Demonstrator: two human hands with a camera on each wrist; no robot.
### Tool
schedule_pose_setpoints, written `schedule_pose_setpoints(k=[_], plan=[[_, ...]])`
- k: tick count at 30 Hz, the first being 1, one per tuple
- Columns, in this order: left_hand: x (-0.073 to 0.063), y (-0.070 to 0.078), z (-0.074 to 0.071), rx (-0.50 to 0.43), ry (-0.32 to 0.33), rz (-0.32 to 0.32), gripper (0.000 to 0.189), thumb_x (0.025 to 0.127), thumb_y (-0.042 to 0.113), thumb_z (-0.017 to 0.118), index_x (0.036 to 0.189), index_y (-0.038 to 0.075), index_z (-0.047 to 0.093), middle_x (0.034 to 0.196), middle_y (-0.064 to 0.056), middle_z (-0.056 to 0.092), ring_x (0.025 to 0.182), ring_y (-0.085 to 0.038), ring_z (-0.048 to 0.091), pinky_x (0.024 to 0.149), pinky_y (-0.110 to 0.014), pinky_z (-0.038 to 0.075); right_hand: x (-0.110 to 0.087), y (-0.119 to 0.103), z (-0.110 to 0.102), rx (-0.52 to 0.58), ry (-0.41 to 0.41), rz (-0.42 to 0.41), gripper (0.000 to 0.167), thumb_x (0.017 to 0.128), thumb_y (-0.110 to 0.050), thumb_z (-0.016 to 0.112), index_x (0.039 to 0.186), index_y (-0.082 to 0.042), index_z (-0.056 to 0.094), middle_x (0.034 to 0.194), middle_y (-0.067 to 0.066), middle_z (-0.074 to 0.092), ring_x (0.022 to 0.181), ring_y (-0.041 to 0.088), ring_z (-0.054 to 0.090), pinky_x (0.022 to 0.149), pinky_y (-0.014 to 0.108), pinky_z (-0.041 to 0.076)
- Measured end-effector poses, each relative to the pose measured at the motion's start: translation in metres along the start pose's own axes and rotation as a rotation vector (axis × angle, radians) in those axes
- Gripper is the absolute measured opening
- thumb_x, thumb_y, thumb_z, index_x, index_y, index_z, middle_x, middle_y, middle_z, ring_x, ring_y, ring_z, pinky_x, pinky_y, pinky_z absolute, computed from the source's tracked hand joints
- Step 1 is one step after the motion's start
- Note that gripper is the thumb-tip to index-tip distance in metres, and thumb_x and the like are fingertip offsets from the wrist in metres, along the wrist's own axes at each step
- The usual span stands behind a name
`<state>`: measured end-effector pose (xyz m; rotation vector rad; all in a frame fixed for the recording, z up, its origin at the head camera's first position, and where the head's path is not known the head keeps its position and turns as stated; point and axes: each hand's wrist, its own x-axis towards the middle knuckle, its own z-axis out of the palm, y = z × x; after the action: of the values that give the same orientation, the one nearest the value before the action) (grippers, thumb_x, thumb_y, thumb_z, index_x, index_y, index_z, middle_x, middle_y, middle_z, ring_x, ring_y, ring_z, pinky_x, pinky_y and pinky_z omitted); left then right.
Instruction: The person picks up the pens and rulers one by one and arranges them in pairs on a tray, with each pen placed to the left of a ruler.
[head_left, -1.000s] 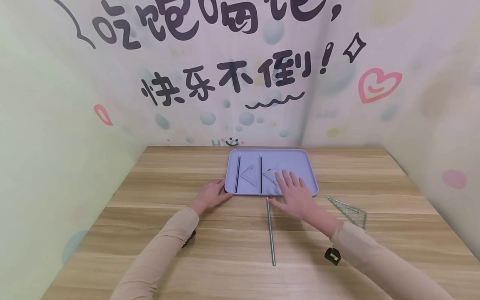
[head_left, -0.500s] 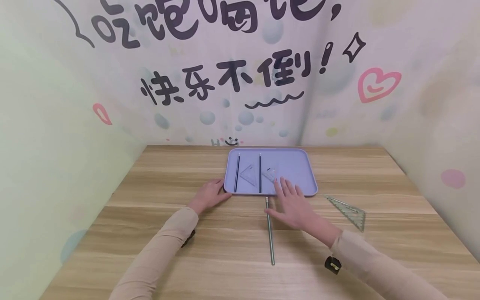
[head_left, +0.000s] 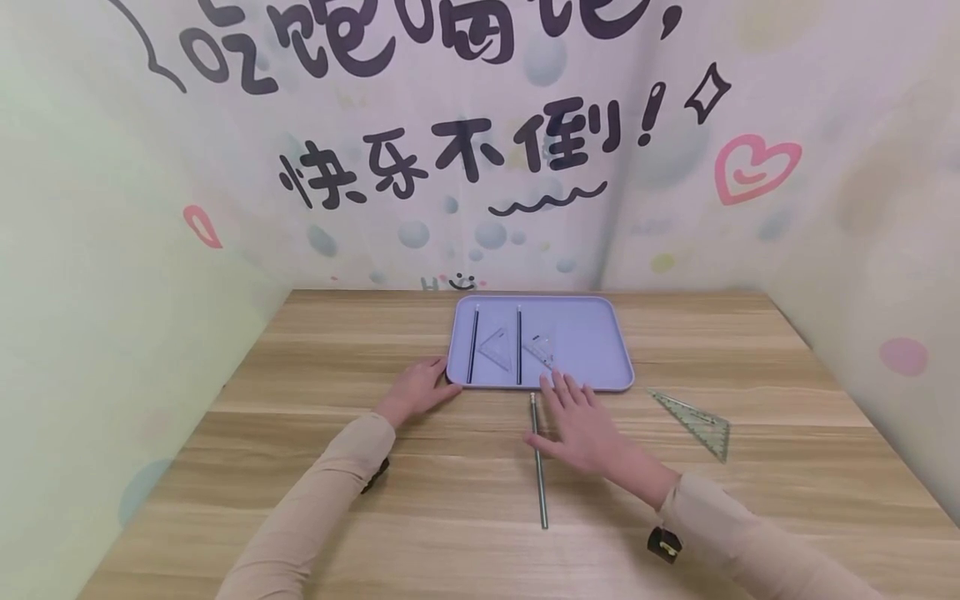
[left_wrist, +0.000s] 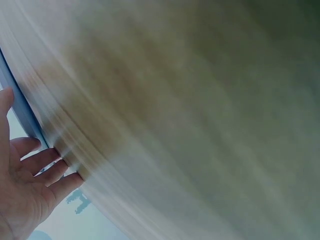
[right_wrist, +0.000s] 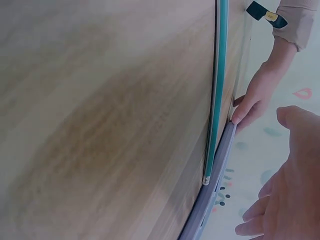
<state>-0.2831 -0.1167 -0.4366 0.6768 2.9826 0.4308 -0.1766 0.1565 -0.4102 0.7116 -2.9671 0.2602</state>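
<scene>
My left hand (head_left: 416, 390) holds the front left corner of a lilac tray (head_left: 592, 342), thumb at the front edge, fingers at the side. In the tray lie two dark pencils, one at the left (head_left: 473, 343) and one near the middle (head_left: 519, 346), each with a small clear set square beside it: a left one (head_left: 497, 350) and a right one (head_left: 539, 349). My right hand (head_left: 588, 429), fingers spread and holding nothing, hovers by the tray's front edge. Its thumb overlaps a green pencil (head_left: 541, 492) on the table; contact cannot be told. The right wrist view shows that pencil (right_wrist: 218, 95) too.
A larger greenish set square (head_left: 697, 423) lies on the wooden table (head_left: 337, 333), right of the tray. Behind the table stands a printed wall (head_left: 450, 233). A dark wrist device (head_left: 664, 544) sits under the right sleeve.
My right hand has drawn back from over the tray toward the front edge, uncovering more of the right small set square. The left hand and the tray stay in place.
</scene>
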Motion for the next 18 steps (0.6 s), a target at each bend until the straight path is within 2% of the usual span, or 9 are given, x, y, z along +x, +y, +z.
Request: schedule_pose_setpoints(k=[5, 13, 18], plan=[[0.0, 0.001, 0.0, -0.004, -0.009, -0.01, 0.065, 0.094, 0.042, 0.055, 0.14, -0.002, 0.043, 0.139, -0.024, 0.049, 0.129, -0.038, 0.047, 0.11, -0.046, 0.039, -0.005, -0.004, 0.0, 0.002, -0.034, -0.006, 0.084, 0.091, -0.051, 0.052, 0.147, 0.007, 0.025, 0.15, 0.03, 0.026, 0.139, 0.046, 0.028, 0.113, 0.061, 0.025], [0.0, -0.001, 0.001, -0.008, 0.002, -0.002, 0.066, 0.093, 0.042, 0.056, 0.14, -0.003, 0.044, 0.139, -0.025, 0.049, 0.129, -0.038, 0.047, 0.11, -0.046, 0.038, -0.011, -0.012, 0.003, 0.014, -0.024, -0.008, 0.083, 0.092, -0.051, 0.051, 0.145, 0.008, 0.028, 0.15, 0.03, 0.029, 0.138, 0.045, 0.029, 0.113, 0.06, 0.026], [0.001, -0.002, 0.001, -0.01, 0.005, 0.001, 0.066, 0.093, 0.043, 0.056, 0.14, -0.002, 0.043, 0.139, -0.024, 0.049, 0.128, -0.038, 0.047, 0.11, -0.046, 0.039, -0.016, -0.017, 0.003, 0.012, -0.05, 0.004, 0.084, 0.092, -0.051, 0.052, 0.144, 0.01, 0.028, 0.149, 0.03, 0.031, 0.137, 0.046, 0.032, 0.112, 0.059, 0.028]])
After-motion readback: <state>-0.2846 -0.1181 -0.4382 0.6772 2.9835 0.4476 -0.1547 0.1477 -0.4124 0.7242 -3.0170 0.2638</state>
